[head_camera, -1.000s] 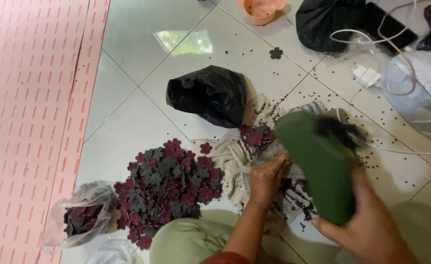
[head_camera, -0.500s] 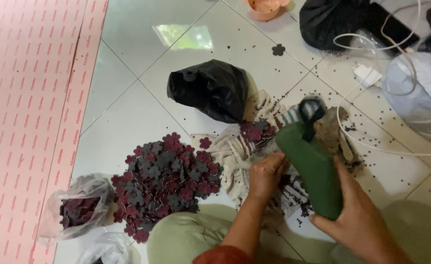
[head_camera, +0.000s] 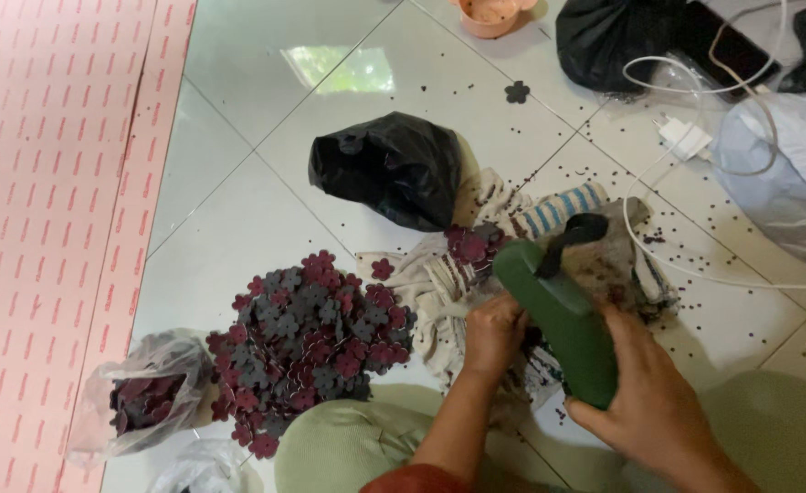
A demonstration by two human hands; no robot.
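Note:
My right hand [head_camera: 651, 402] grips a green tool [head_camera: 558, 315] with a black lever on top, held low over a striped cloth [head_camera: 549, 212] on the tiled floor. My left hand [head_camera: 492, 332] is closed just left of the tool, its fingers tucked under the tool's front end; what it pinches is hidden. A small stack of dark red flower-shaped cutouts [head_camera: 468, 245] lies on the cloth just beyond the tool. To the left a big pile of dark red and grey flower cutouts [head_camera: 307, 342] is spread on the floor.
A black plastic bag [head_camera: 394, 169] sits beyond the cloth. A clear bag of cutouts [head_camera: 142, 394] lies at lower left, beside a pink patterned mat [head_camera: 47, 228]. A white charger and cable [head_camera: 686, 137], a white bag [head_camera: 786, 173], another black bag [head_camera: 608, 36] and an orange bowl [head_camera: 492, 14] lie farther off.
My right hand has brought the green tool down from a raised tilt to lie low over the cloth. My left hand stayed by its front end.

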